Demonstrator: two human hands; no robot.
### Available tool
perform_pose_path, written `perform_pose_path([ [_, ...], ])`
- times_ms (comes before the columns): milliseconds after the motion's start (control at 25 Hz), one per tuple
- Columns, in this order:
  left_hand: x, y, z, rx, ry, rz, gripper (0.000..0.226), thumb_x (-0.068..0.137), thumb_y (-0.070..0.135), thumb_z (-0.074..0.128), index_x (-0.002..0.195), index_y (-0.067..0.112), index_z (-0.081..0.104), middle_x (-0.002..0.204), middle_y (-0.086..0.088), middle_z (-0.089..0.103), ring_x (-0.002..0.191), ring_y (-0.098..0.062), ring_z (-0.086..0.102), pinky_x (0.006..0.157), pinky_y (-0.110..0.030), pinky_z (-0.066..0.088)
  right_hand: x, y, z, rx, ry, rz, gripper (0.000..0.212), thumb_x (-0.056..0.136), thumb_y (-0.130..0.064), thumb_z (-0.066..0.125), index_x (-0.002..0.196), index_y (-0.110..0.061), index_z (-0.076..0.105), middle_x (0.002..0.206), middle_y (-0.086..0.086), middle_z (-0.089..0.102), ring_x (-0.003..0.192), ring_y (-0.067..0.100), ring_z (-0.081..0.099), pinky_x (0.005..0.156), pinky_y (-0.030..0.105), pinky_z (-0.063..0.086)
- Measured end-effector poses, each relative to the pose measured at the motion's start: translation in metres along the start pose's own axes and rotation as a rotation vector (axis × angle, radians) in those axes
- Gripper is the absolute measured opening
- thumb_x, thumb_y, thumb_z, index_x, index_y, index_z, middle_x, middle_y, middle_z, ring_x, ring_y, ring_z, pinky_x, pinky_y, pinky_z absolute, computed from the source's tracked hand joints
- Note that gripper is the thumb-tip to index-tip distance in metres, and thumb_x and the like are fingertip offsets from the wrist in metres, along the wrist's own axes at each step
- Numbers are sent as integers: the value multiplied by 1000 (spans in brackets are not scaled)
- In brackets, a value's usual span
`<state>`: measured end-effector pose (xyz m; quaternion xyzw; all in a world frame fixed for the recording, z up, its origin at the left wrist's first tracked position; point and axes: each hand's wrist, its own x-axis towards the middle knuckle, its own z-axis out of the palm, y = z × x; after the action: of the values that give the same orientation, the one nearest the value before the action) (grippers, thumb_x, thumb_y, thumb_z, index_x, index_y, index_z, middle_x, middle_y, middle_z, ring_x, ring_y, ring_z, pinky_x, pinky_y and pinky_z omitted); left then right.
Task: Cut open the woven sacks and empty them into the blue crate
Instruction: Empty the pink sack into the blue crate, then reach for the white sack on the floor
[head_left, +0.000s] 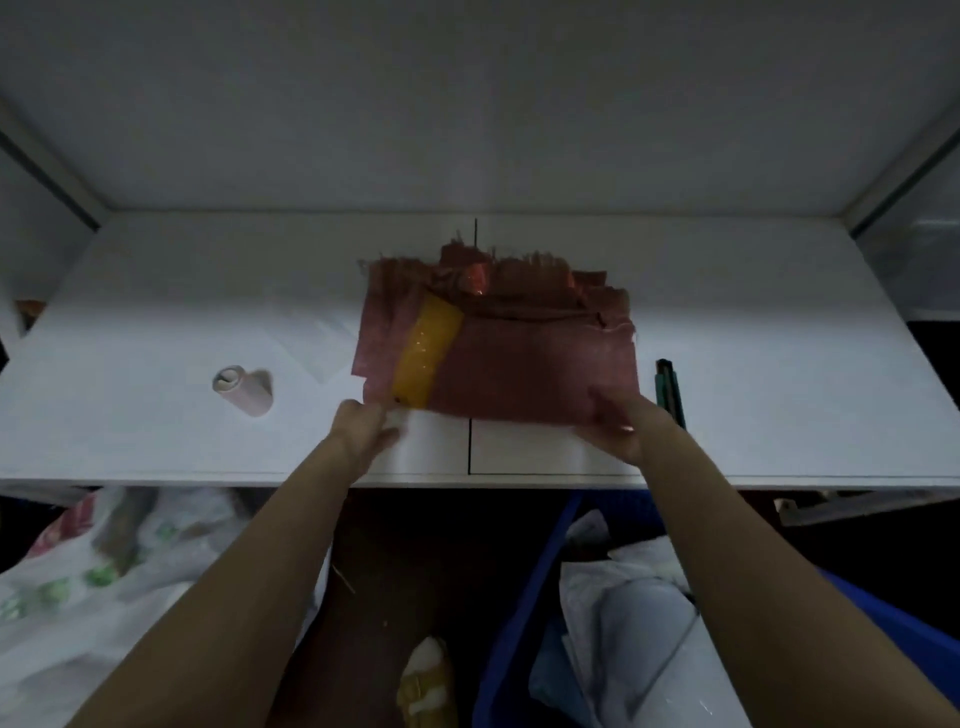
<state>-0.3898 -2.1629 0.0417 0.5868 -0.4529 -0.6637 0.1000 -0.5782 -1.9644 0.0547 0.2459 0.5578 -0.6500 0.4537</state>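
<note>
A flat reddish-brown woven sack (519, 358) with a yellow tape stripe lies in the middle of the white table (156, 332); its far edge is frayed and torn. My left hand (363, 423) pinches the sack's near left corner. My right hand (618, 423) grips its near right corner, thumb on top. The blue crate (524, 597) stands on the floor below the table at the right, with pale plastic-wrapped items inside. A green-handled cutter (670, 387) lies on the table just right of the sack.
A small white roll (244, 389) lies on the table to the left. A white printed plastic bag (93, 587) sits on the floor at the left. A foot in a yellow slipper (428, 686) is between bag and crate. The wall stands behind the table.
</note>
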Motion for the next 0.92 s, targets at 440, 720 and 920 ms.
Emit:
perform_pose_path([
  [440,22,-14,1,37,-276,-60,13,91,1,51,102,7,51,97,-10,53,98,-25,55,78,-29,52,62,38,61,276,-88,285,37,82,-14,72,112,0,54,116,33,48,102,54,51,61,51,58],
  [720,38,-29,-59,45,-89,9,15,93,1,46,81,3,54,91,-11,59,76,-20,62,66,-21,52,87,10,124,496,-338,-140,8,93,-2,53,101,-1,56,121,21,54,118,35,52,85,41,55],
  [920,32,-47,-80,47,-71,2,9,93,4,45,93,3,54,94,-7,59,75,-18,62,55,-15,51,77,28,121,335,-348,-74,40,93,-8,55,129,2,41,121,22,50,124,29,52,69,34,59],
])
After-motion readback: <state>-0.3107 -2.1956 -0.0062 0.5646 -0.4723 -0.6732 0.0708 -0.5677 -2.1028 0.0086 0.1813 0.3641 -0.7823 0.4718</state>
